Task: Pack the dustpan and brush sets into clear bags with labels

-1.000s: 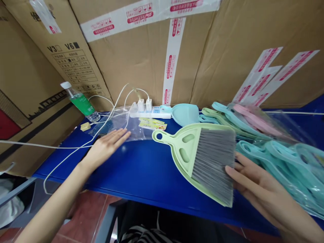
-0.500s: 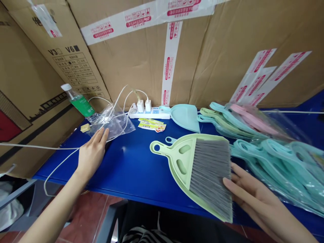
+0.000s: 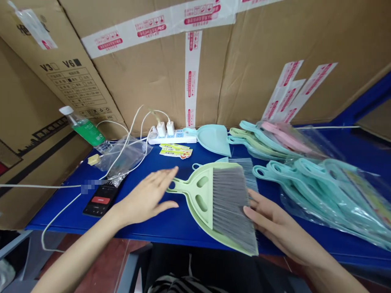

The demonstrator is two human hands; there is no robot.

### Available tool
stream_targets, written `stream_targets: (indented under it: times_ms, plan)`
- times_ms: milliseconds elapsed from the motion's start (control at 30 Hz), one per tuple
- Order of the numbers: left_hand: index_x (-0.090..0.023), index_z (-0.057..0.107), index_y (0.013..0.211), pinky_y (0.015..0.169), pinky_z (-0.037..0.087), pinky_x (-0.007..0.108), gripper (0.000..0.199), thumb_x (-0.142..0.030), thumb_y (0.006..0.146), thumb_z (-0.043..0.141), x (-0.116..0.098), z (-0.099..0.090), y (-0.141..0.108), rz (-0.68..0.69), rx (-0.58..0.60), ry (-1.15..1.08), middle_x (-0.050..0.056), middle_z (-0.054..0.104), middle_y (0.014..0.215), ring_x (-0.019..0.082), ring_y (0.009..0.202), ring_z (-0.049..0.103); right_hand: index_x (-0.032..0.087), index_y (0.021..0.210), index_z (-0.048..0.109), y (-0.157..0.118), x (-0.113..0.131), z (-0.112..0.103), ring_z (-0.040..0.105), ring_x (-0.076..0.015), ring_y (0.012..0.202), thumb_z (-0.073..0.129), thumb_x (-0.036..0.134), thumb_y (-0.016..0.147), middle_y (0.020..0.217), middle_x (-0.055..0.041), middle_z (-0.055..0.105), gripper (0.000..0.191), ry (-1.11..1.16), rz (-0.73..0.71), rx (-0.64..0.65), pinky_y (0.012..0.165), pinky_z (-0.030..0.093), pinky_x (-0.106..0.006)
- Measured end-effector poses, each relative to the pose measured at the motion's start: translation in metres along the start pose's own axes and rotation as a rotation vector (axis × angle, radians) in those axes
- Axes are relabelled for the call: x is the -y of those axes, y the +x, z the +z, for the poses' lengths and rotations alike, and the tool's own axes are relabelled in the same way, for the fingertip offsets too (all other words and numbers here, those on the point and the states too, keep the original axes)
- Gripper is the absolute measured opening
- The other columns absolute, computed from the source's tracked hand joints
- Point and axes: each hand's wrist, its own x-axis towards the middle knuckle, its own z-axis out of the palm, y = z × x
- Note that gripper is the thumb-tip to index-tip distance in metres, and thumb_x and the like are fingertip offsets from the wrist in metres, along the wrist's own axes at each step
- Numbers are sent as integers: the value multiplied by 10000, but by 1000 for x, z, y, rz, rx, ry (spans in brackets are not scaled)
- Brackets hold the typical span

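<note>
Behind green brush (image 3: 220, 199) | blue brush (image 3: 245, 163) partly hidden | right fingers (image 3: 259, 199) partly covered

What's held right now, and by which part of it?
The right grip holds the green dustpan with its brush nested in it, by the wide end, thumb on the bristles. The left grip is open beside the handle; contact is unclear.

In my right grip (image 3: 271, 219): dustpan (image 3: 204, 226), smooth, near-matt plastic; bristles (image 3: 230, 207) matt, fibrous, rough. Worktop (image 3: 177, 228) smooth, faintly glossy. Teal dustpans (image 3: 314, 183): smooth plastic, wrapped in shiny, crinkled clear film (image 3: 339, 228). Carton (image 3: 146, 69): matt cardboard, glossy tape (image 3: 192, 83). Bottle (image 3: 73, 116): clear, shiny plastic. Phone (image 3: 97, 205): smooth, glossy screen.
</note>
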Motion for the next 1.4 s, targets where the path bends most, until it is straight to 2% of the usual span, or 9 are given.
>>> stream_targets:
  times_ms: [100, 267, 333, 400, 567, 833, 1033, 1200, 1400]
  plan:
    - [-143, 484, 1304, 886, 537, 375, 445, -425, 998, 326, -15, 5, 11, 71, 23, -43, 120, 667, 1097, 230, 990, 653, 230, 1472, 350, -2, 2, -10, 687, -234, 873, 530, 585, 857, 1129, -141, 675, 732, -176, -78, -15, 764, 583, -408]
    - [-147, 563, 1160, 826, 564, 363, 400, -414, 1001, 311, -22, 8, 17, 95, -96, -28, 101, 664, 997, 224, 936, 659, 240, 1164, 622, -10, 12, 5, 628, -222, 879, 485, 323, 938, 1043, -114, 634, 277, -927, -731, -635, 735, 556, -370]
    - [-157, 566, 1149, 806, 572, 360, 391, -416, 1002, 312, -26, 7, 17, 114, -117, -16, 89, 666, 980, 219, 911, 664, 232, 990, 658, -9, 13, 26, 599, -219, 862, 506, 257, 929, 942, -83, 644, 166, -1130, -898, -465, 742, 529, -358]
    - [-151, 566, 1146, 792, 577, 357, 391, -401, 1007, 299, -31, 4, 17, 141, -138, 10, 85, 668, 961, 215, 882, 667, 203, 882, 648, -4, 11, 46, 574, -215, 812, 539, 277, 919, 901, -78, 641, 137, -1189, -879, -334, 687, 507, -345]
    - [-139, 554, 1149, 789, 577, 350, 409, -385, 1013, 256, -34, -4, 17, 183, -137, 26, 89, 672, 976, 211, 863, 670, 207, 645, 520, 4, 6, 64, 511, -183, 797, 703, 253, 800, 827, -30, 576, 245, -1103, -768, -315, 686, 456, -302]
    - [-155, 547, 1225, 799, 573, 370, 362, -353, 993, 352, -30, -19, 35, 178, -72, -24, 104, 671, 993, 233, 903, 666, 205, 662, 581, 0, 22, 54, 452, -200, 764, 603, 223, 824, 792, -46, 554, 164, -1202, -874, -535, 689, 384, -324]
    - [-135, 574, 1226, 882, 528, 366, 421, -422, 966, 410, 19, -36, 62, 35, -150, -58, 113, 667, 1059, 232, 973, 648, 168, 641, 594, -5, 19, 31, 448, -215, 745, 511, 234, 916, 758, -84, 523, 295, -1414, -923, -757, 657, 360, -333]
    - [-149, 618, 1201, 871, 501, 379, 432, -447, 918, 485, 59, -44, 108, -6, -117, -70, 113, 663, 1068, 243, 956, 627, 150, 724, 637, 7, 7, 31, 490, -240, 775, 399, 296, 971, 806, -121, 577, 373, -1512, -858, -632, 670, 413, -350]
    - [-130, 667, 1116, 882, 484, 375, 347, -349, 883, 532, 71, -32, 169, -12, 15, -156, 121, 679, 1080, 245, 984, 637, 129, 844, 668, 26, -8, 40, 547, -333, 1086, 475, 262, 941, 1072, -192, 650, 254, -1502, -759, -523, 878, 486, -465]
